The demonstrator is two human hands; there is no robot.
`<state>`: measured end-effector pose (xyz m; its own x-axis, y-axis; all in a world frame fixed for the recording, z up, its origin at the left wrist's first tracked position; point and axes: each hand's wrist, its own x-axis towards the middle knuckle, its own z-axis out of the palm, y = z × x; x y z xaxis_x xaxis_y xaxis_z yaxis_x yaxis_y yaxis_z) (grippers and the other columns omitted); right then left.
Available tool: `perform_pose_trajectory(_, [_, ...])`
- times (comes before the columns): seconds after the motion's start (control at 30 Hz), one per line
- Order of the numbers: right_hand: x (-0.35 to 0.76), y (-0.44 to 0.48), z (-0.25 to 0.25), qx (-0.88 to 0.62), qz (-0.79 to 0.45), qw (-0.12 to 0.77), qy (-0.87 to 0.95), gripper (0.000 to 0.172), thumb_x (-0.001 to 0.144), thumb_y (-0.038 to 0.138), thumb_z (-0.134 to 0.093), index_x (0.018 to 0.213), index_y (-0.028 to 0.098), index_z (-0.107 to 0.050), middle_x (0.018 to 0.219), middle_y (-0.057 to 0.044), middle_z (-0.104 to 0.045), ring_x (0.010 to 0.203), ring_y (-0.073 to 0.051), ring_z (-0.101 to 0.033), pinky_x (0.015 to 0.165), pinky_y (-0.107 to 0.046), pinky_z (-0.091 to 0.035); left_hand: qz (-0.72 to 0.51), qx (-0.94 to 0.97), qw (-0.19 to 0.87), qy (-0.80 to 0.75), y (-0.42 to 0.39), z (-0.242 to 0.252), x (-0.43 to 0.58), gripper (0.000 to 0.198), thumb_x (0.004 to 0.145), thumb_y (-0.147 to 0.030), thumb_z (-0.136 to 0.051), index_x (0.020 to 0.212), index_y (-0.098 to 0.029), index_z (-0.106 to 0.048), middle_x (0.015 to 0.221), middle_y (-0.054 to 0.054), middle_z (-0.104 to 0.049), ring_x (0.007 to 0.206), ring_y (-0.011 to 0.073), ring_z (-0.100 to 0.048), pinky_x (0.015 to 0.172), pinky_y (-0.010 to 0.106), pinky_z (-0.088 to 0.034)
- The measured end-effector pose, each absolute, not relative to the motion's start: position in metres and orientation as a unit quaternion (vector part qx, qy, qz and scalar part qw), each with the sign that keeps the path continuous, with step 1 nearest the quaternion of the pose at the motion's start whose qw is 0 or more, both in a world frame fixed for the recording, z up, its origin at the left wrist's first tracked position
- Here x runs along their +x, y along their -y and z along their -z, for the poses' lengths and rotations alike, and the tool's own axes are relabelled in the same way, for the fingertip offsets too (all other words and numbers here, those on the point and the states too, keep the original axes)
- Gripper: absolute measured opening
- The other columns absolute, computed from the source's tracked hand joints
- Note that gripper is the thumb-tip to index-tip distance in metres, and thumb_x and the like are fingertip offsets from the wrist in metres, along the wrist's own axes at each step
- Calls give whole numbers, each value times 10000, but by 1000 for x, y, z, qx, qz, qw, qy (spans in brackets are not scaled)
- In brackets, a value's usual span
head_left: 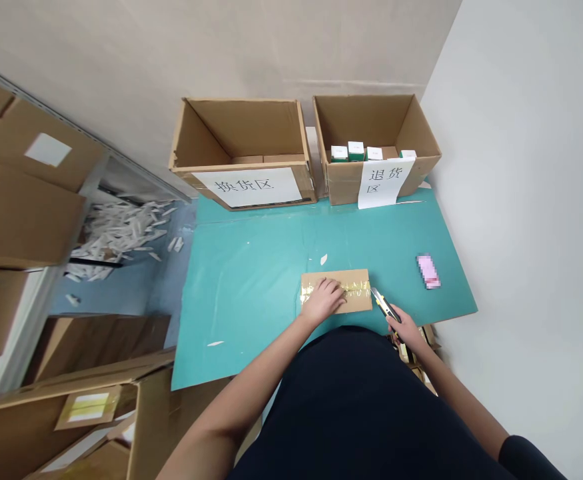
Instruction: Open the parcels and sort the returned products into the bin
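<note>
A small flat cardboard box (358, 303) lies near the front edge of the green table, with yellowish clear tape running along its top. My left hand (325, 299) rests on the left half of this box, fingers laid over the tape. In my right hand (405, 330) is a box cutter (384, 307) with a yellow and black body, gripped by its handle. Its blade points at the right end of the box, by the taped seam; whether it touches the cardboard I cannot tell.
Two open cartons with paper signs, the left carton (246, 187) and the right carton (344, 190), stand along the table's back. Small white-and-green boxes (356, 151) sit in the right one. A blurred phone (428, 271) lies at right. Shelved cartons (21, 213) are at left.
</note>
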<state>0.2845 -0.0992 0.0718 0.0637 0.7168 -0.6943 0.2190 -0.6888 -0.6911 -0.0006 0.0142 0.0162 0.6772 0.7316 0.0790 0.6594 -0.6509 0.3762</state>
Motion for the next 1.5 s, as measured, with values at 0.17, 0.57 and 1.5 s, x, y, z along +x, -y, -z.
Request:
perform_pose_trajectory(0.17, [287,98,-68,-694,-601,215,334,668,865,411,-578,1477,184,-436,631,79,-537,382,-87,-469,335,-190,-372,-98,895,159,-405,-6,-16,0,378,905,-516,-638,1184,-264,-677,1363,123,-600,1339,324,-477,1191,568,-282])
perform_pose_trajectory(0.57, [290,89,-75,-692,-601,203,345,670,852,455,-602,1454,194,-468,620,81,-532,394,-88,-470,361,-193,-357,-50,894,143,-421,7,-12,6,676,873,-618,-622,1419,-227,-539,1617,180,-354,1497,396,-309,1223,650,-149])
perform_pose_trajectory(1.5, [308,92,-63,-629,-659,187,368,680,818,526,-619,1391,181,-502,597,102,-527,359,-78,-432,346,-203,-357,-86,900,136,-405,6,-2,8,671,843,-611,-666,1339,-170,-567,1562,219,-429,1478,369,-364,1237,634,-138])
